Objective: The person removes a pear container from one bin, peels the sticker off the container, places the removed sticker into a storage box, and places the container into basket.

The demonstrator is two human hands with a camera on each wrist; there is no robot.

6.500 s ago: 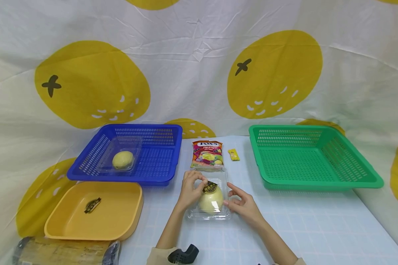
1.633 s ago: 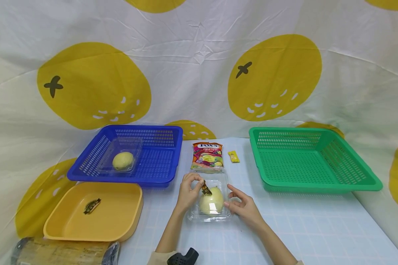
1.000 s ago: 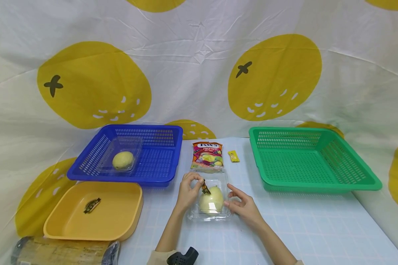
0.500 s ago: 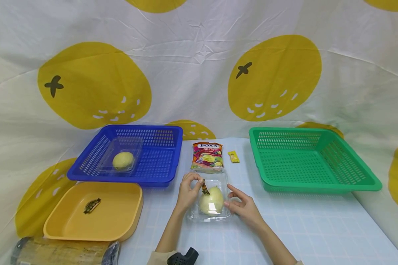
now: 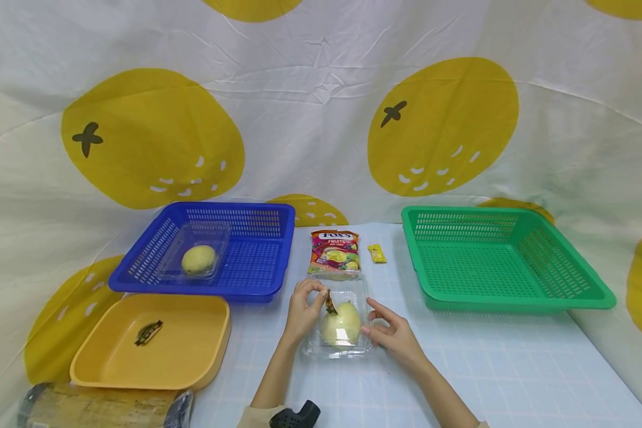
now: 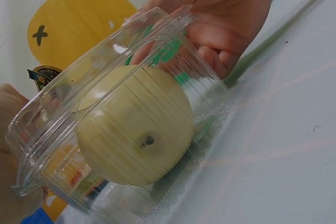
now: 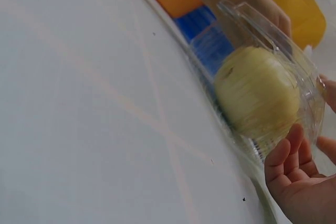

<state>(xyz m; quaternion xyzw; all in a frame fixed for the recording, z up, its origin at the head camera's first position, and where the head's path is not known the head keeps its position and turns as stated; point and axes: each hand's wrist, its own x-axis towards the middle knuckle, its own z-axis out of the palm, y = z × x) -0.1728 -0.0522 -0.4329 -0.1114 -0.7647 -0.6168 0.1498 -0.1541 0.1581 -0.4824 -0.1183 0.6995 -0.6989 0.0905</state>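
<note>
A clear plastic clamshell box (image 5: 317,351) with a round, pale yellow pear (image 5: 342,326) inside stands at the front middle of the table. With thumb and index finger, my left hand (image 5: 301,310) pinches the corner of a black-and-gold sticker (image 5: 330,304). The sticker is bent upward, its lower end right at the lid. My right hand (image 5: 393,337) holds the box's right side, thumb and index finger spread along the lid's edge, the other fingers curled. In the right wrist view the pear (image 7: 257,93) shows through the box wall, close to those fingers.
Behind the box lie a candy bag (image 5: 334,251) and a small yellow wrapped candy (image 5: 377,253). A blue basket (image 5: 257,291) holds another boxed pear (image 5: 198,260). Left front, a yellow tray (image 5: 192,362) bears a sticker (image 5: 148,333). A green basket (image 5: 519,302) stands right.
Several seconds ago the sticker lay flatter across the lid; it is now peeled up and folded toward my left fingers. Over the last second both hands and the box hardly move.
</note>
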